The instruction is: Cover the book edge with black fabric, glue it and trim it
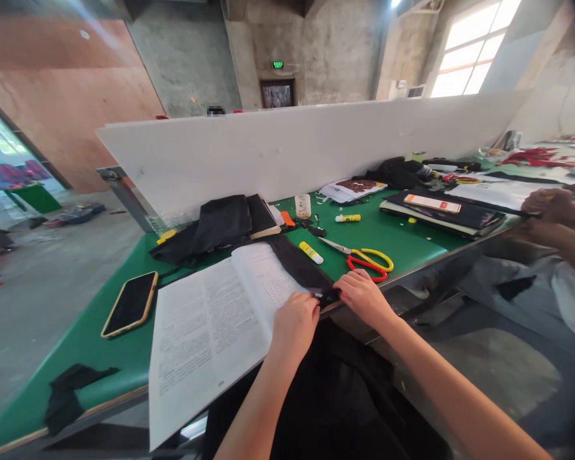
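With fingers curled nearly closed, our left hand (296,317) and right hand (363,295) pinch the near end of the black fabric (299,263), along the open book's (206,326) right side.

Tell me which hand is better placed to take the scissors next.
The right hand, I'd judge: it lies close to the red handle of the scissors. The left hand is farther off, by the open book. Both appear to pinch the black cloth, so the right would likely need to let go first.
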`<action>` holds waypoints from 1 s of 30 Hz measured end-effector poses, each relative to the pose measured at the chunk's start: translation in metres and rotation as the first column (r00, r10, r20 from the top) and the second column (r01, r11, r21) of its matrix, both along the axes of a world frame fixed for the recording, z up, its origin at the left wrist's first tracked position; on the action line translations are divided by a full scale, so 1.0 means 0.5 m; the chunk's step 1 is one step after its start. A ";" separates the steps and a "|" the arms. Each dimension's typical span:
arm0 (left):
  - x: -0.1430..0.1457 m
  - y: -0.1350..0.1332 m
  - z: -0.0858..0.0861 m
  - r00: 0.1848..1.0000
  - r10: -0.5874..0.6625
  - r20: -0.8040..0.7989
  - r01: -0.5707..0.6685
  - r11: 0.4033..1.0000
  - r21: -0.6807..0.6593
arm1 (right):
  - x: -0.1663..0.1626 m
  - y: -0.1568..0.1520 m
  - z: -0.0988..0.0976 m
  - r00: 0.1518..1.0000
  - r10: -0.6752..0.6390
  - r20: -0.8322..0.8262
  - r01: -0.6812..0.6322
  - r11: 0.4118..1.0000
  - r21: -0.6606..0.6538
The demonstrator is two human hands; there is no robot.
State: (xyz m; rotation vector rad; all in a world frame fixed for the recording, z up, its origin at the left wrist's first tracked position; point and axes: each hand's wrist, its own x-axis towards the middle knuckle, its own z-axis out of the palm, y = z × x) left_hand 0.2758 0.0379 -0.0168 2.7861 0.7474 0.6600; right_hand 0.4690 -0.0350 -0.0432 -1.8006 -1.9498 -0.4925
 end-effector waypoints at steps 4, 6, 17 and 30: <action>0.002 -0.005 0.009 0.990 0.117 0.078 -0.122 0.991 0.057 | -0.003 0.002 0.013 0.997 0.015 0.073 -0.012 0.999 -0.036; 0.008 -0.013 0.015 0.989 0.103 0.110 -0.115 0.988 0.108 | -0.004 0.001 0.015 0.994 0.015 0.105 -0.010 0.999 -0.049; 0.035 0.000 -0.006 0.992 -0.102 -0.078 0.115 0.977 0.181 | -0.008 0.005 0.030 0.975 0.001 0.221 0.025 0.993 -0.116; 0.020 0.004 -0.012 0.980 0.013 -0.200 0.015 0.990 0.137 | 0.001 0.020 0.067 0.922 0.221 0.317 -0.139 0.955 -0.263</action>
